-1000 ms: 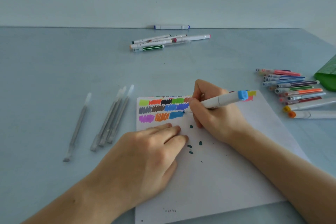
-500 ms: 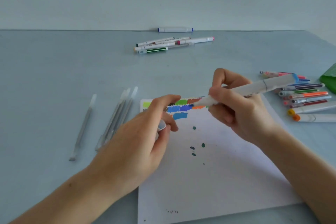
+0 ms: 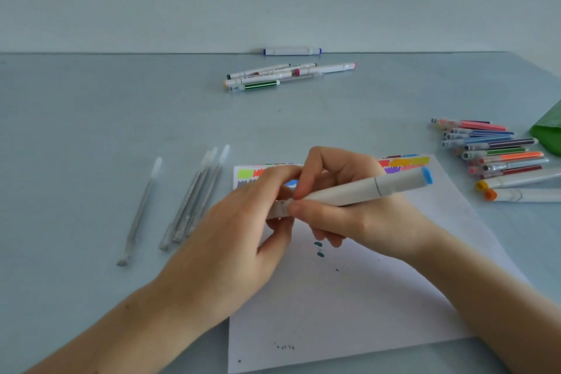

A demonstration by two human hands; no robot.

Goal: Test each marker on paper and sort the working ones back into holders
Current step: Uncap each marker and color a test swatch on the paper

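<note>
Far left on the pale blue table [image 3: 91, 130] we have thin silvery-grey pens w/ clear caps [image 3: 194, 200], lying loose, one apart from the other three. Next, our left hand [image 3: 236, 240] is over the white sheet of paper [image 3: 349, 307], its fingers curled round a small whitish cap [image 3: 280, 210] at the marker's near end. Whether it's fully seated we can't tell. Our right hand [image 3: 349, 215] pinches the white barrel marker w/ the light-blue end [image 3: 364, 190], thumb and forefinger clamped near the cap joint, barrel held above the colour swatches [image 3: 246, 174].

Judgement: test stroke's done, we're recapping. Next move calls for pressing the cap home, then carrying the marker approx. right, to the pile of capped coloured markers [image 3: 498, 149] or the green holder [image 3: 549, 130] at the edge. No holder opening shows, so the drop spot is unclear.
</note>
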